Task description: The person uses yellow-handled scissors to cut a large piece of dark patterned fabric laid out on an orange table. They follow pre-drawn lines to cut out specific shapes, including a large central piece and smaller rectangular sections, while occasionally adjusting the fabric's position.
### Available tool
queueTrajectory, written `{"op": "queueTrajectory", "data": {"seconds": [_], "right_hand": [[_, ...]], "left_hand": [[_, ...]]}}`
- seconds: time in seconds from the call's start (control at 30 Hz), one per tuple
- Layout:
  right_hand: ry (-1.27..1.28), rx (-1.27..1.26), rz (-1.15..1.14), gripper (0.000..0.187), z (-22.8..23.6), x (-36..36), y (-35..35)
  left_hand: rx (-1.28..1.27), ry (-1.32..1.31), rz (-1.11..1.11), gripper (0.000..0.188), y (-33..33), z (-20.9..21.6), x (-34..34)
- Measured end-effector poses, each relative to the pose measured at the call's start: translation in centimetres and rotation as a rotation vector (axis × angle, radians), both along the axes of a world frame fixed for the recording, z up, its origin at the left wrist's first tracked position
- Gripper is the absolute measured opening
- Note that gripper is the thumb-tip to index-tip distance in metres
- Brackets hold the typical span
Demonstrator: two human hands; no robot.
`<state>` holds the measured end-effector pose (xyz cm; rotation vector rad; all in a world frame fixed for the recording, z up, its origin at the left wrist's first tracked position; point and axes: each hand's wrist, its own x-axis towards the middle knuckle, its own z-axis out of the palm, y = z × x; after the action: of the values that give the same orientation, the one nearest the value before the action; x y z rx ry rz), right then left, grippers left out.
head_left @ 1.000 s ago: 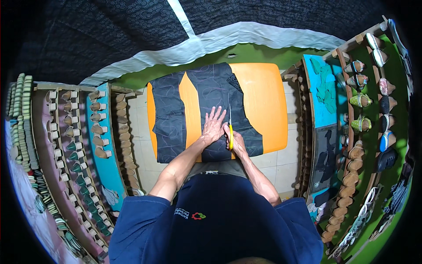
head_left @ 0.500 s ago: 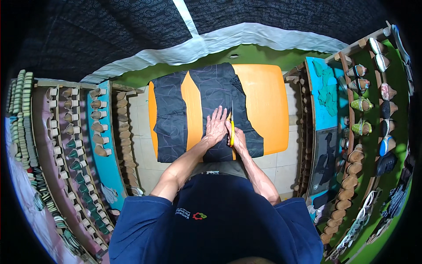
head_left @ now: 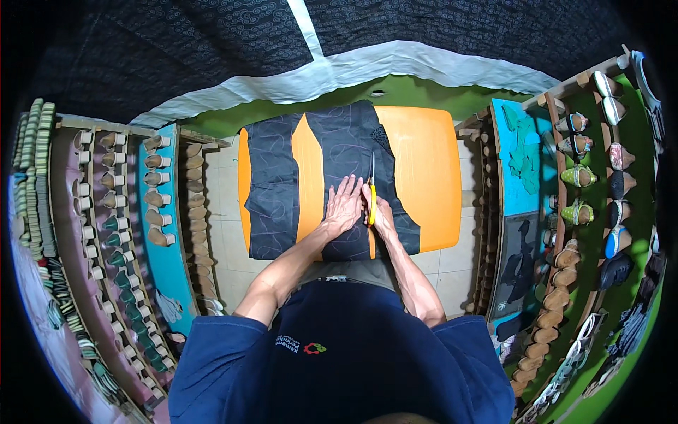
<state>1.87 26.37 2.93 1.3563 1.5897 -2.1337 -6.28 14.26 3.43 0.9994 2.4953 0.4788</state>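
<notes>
Dark fabric (head_left: 339,145) with faint purple drawn lines lies across an orange table (head_left: 427,177). My left hand (head_left: 344,206) rests flat on it, fingers stretched away from me. Just to its right, my right hand (head_left: 382,214) is closed round the yellow handles of a pair of scissors (head_left: 372,201). Their blades point away from me, along a slit in the fabric, and look nearly closed. Orange tabletop shows through the slit near me. Left of the slit piece lies another dark fabric piece (head_left: 272,184), with a bare strip of table between the two.
Racks with several wooden shoe lasts (head_left: 159,199) stand on the left. At the right, more shelves hold shoes (head_left: 580,177), lasts and a teal board with green scraps (head_left: 521,152). A dark patterned curtain (head_left: 212,49) hangs beyond the table over a green wall.
The scissors' blades have come closer together, and the right hand's grip has tightened slightly. The left hand stays flat on the fabric. The whole view has shifted a little.
</notes>
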Motion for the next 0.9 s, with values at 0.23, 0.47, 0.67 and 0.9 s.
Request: {"op": "queueTrajectory", "data": {"seconds": [0.23, 0.47, 0.67, 0.9], "right_hand": [[0.012, 0.059, 0.018, 0.07, 0.7, 0.5, -0.2], [0.021, -0.015, 0.014, 0.072, 1.2, 1.1, 0.1], [-0.009, -0.096, 0.009, 0.061, 2.5, 5.5, -0.8], [-0.006, -0.171, 0.157, 0.066, 0.8, 7.7, 1.6]], "left_hand": [[0.034, 0.017, -0.033, 0.056, -0.7, 0.0, 0.2], [0.087, 0.006, -0.053, 0.055, -2.0, 0.0, 2.0], [0.084, -0.055, -0.068, 0.065, -3.9, 1.3, 4.1], [0.086, -0.057, 0.189, 0.108, 1.3, -0.3, 2.9]]}}
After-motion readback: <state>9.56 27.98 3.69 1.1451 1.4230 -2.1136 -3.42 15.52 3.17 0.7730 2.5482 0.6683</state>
